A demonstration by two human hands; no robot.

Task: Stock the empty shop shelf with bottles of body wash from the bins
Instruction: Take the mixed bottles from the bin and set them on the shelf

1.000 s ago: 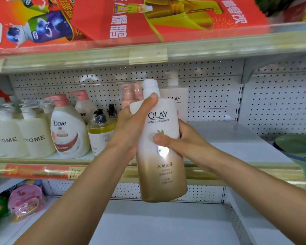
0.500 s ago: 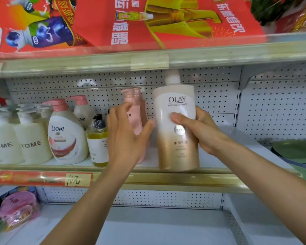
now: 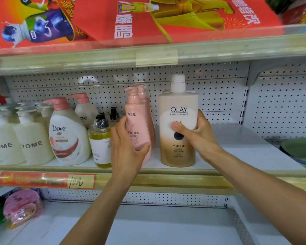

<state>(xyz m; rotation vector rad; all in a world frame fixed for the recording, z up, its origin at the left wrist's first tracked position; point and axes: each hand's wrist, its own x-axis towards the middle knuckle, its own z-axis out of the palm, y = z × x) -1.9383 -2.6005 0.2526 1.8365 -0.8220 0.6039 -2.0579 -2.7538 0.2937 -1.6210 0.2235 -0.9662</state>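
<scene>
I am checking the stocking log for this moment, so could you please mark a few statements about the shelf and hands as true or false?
1. The right hand grips the Olay bottle. True.
2. The Olay bottle lies on its side. False: it stands upright on the shelf.
3. The left hand holds the pink pump bottle. True.
4. The Dove bottle stands to the right of the Olay bottle. False: it stands to its left, beyond the amber bottle.
5. The Olay bottle's cap is pink. False: it is white.

Right hand (image 3: pixel 200 137) grips upright Olay bottle (image 3: pixel 178 144) on shelf (image 3: pixel 245 152); left hand (image 3: pixel 126 149) holds pink bottle (image 3: pixel 137 124) (just beside)
</scene>
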